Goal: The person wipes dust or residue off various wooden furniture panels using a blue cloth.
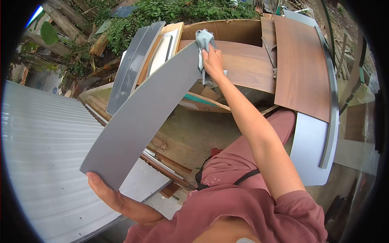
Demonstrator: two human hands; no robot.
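Observation:
A long grey board [139, 111] slants across the middle of the view, from lower left to upper centre. My left hand [104, 189] grips its near lower end, with the thumb on the face and the other fingers hidden behind. At the far upper end, my right hand [213, 62] holds a crumpled pale grey-blue cloth [205, 39] against the board's end and edge. Part of the cloth hangs down beside the board. The right fingers are bent around the cloth.
Wood-grain panels [302, 65] lie on a large cardboard box [227, 30] ahead. Dark grey panels [135, 60] lean at its left. A corrugated white metal sheet [48, 154] fills the left side. Wood strips [170, 160] lie on the ground below the board. Green plants [162, 14] grow behind.

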